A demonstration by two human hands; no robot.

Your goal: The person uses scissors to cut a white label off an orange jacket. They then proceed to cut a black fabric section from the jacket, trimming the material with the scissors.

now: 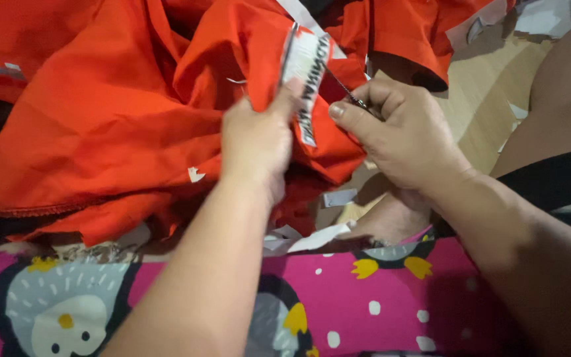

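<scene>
L hand (256, 142) pinches the orange cloth garment (100, 125) w/ its white printed label (306, 79), R hand (401, 135) grips small metal snips (350, 94); label part loose, rest still attached.

Warm indoor light falls from above, bright enough that the orange fabric (100, 119) glows saturated and a little flat. Soft shadows pool in its folds and darken the gap just below the left hand (256, 142). The white label (306, 73) pinched in that grip is slightly washed out and smeared by motion. The right hand (398, 135) is fairly sharp; its forearm (530, 251) sinks into shade. The pink patterned cloth (378, 291) nearest the camera looks soft.
</scene>
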